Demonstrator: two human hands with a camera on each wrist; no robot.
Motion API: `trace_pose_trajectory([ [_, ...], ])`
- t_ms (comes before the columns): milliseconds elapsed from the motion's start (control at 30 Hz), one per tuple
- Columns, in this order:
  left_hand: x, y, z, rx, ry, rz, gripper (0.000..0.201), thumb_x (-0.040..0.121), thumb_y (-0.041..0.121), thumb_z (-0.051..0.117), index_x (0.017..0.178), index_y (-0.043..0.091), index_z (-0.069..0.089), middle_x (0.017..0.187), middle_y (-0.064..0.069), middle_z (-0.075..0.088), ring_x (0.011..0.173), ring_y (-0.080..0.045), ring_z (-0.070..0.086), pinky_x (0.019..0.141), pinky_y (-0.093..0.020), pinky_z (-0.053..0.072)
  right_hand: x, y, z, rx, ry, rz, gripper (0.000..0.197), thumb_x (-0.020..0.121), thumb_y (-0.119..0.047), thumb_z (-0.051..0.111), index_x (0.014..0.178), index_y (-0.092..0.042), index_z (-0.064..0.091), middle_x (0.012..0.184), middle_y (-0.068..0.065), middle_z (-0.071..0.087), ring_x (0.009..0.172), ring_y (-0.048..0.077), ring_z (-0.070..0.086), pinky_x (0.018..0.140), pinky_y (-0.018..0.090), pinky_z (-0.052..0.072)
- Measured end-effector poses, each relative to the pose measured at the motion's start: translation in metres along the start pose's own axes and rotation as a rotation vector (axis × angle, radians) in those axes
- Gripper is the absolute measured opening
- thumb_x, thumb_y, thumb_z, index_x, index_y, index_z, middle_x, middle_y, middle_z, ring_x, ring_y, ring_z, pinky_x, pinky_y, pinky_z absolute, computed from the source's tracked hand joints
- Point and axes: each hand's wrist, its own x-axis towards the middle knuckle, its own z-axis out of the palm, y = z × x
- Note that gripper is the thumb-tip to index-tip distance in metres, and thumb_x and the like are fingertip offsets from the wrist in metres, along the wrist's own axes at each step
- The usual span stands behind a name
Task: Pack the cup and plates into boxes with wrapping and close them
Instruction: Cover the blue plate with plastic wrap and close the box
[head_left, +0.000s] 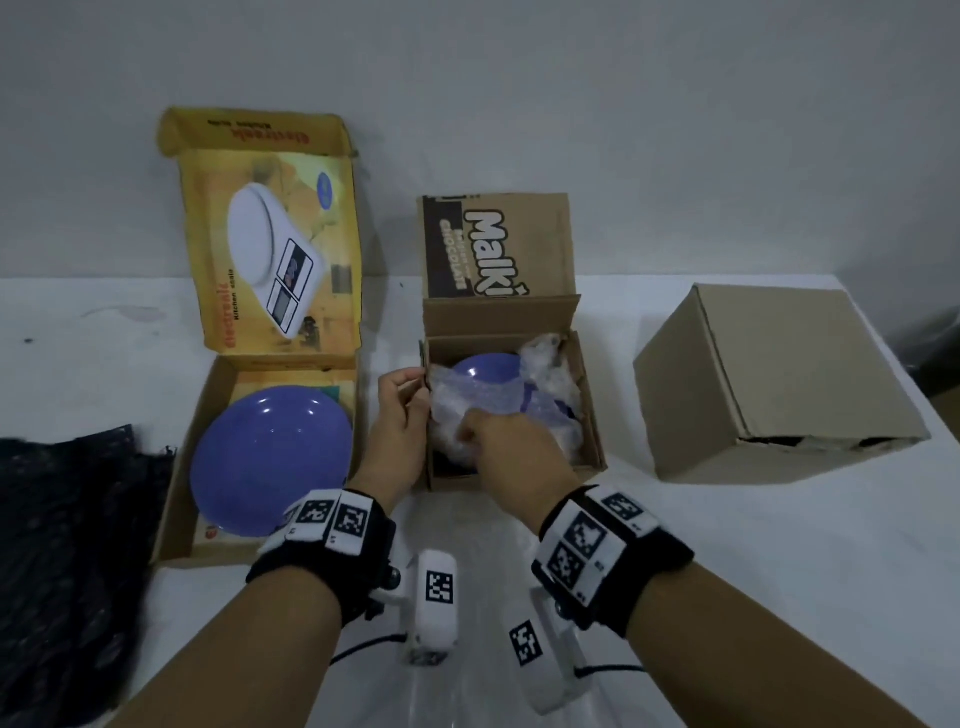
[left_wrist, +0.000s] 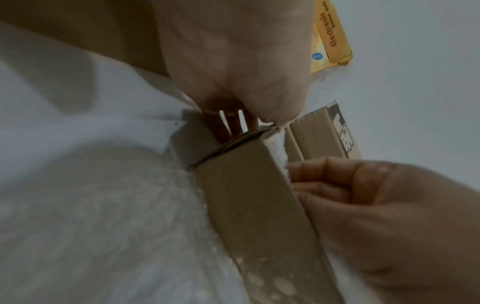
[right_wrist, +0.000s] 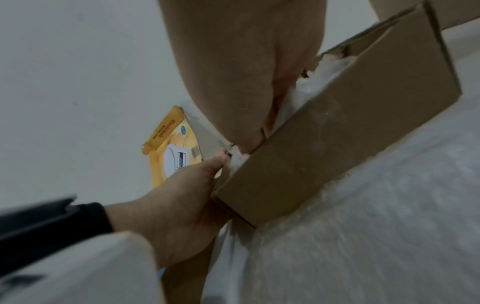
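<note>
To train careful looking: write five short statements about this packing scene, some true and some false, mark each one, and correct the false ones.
1. A purple plate lies unwrapped in the yellow box. True.
2. The middle box holds a purple dish partly covered in bubble wrap. True.
3. The left hand rests flat on the table. False: it holds the left wall of the middle box, thumb and fingers at its edge.
4. The plain box on the right stands open with its lid up. False: it is shut.
5. The right hand reaches into the middle box onto the bubble wrap. True.
</note>
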Motion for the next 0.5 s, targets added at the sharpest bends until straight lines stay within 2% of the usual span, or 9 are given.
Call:
trace_pose_trajectory([
  [67,0.001,-0.007,0.001,0.012,0.023,0.018,0.019,0.1,0.026,0.038,0.119,0.025,0.038,0.11,0.003,0.057,0.1,-0.02,0.058,0.089,-0.043,0.051,0.005,-0.002,-0.005,-0.068,-0.058,-0.041,0.025,0.095,-0.023,0.047,0.111,-0.022,0.066,0.112,0.005,0.067,0.105,0.026,0.059,0.093,0.036,0.041],
  [100,0.001,-0.009,0.001,0.022,0.032,0.024,0.021,0.098,0.029,0.038,0.119,0.027,0.038,0.111,0.001,0.057,0.1,-0.022,0.059,0.089,-0.047,0.051,0.007,-0.002,-0.009,-0.102,-0.101,-0.051,0.025,0.095,-0.027,0.047,0.106,-0.025,0.069,0.111,0.001,0.067,0.107,0.024,0.055,0.098,0.038,0.033],
  [167,0.001,-0.012,0.002,0.031,0.039,0.03,0.022,0.099,0.027,0.036,0.121,0.027,0.037,0.114,-0.004,0.057,0.101,-0.024,0.06,0.089,-0.051,0.051,0.012,-0.001,-0.013,-0.092,-0.18,-0.046,0.025,0.095,-0.031,0.047,0.098,-0.029,0.072,0.11,-0.004,0.067,0.109,0.022,0.049,0.103,0.044,0.022],
  [233,0.001,-0.011,0.003,0.037,0.049,0.038,0.021,0.101,0.022,0.034,0.122,0.026,0.036,0.114,-0.004,0.056,0.1,-0.023,0.06,0.089,-0.052,0.051,0.017,-0.002,-0.011,-0.064,-0.21,-0.009,0.025,0.093,-0.033,0.049,0.097,-0.029,0.073,0.11,-0.005,0.067,0.11,0.022,0.049,0.106,0.047,0.019],
  [333,0.0,-0.01,0.004,0.028,0.053,0.046,0.022,0.1,0.022,0.035,0.122,0.027,0.036,0.115,-0.003,0.055,0.103,-0.023,0.059,0.09,-0.05,0.051,0.023,-0.007,-0.006,-0.054,-0.146,0.099,0.023,0.089,-0.032,0.056,0.108,-0.026,0.068,0.113,-0.001,0.066,0.113,0.023,0.053,0.111,0.049,0.019],
  [400,0.0,-0.011,0.004,0.007,0.053,0.049,0.023,0.101,0.018,0.036,0.122,0.026,0.037,0.113,0.001,0.055,0.103,-0.023,0.059,0.089,-0.048,0.052,0.025,-0.013,-0.001,-0.059,-0.116,0.164,0.045,0.087,-0.027,0.058,0.13,-0.018,0.05,0.122,0.006,0.06,0.119,0.027,0.051,0.111,0.048,0.021],
  [433,0.0,-0.011,0.004,-0.001,0.053,0.051,0.023,0.101,0.017,0.036,0.122,0.026,0.037,0.112,0.003,0.056,0.1,-0.022,0.06,0.087,-0.047,0.052,0.027,-0.015,0.002,-0.078,-0.094,0.179,0.054,0.086,-0.027,0.059,0.135,-0.015,0.041,0.125,0.008,0.057,0.119,0.028,0.051,0.11,0.046,0.026],
  [500,0.0,-0.012,0.004,0.01,0.052,0.066,0.022,0.101,0.018,0.036,0.122,0.025,0.037,0.109,0.005,0.056,0.095,-0.019,0.059,0.083,-0.045,0.052,0.03,-0.019,0.005,-0.109,-0.047,0.188,0.056,0.084,-0.028,0.061,0.134,-0.013,0.039,0.124,0.01,0.058,0.114,0.028,0.055,0.1,0.04,0.04],
])
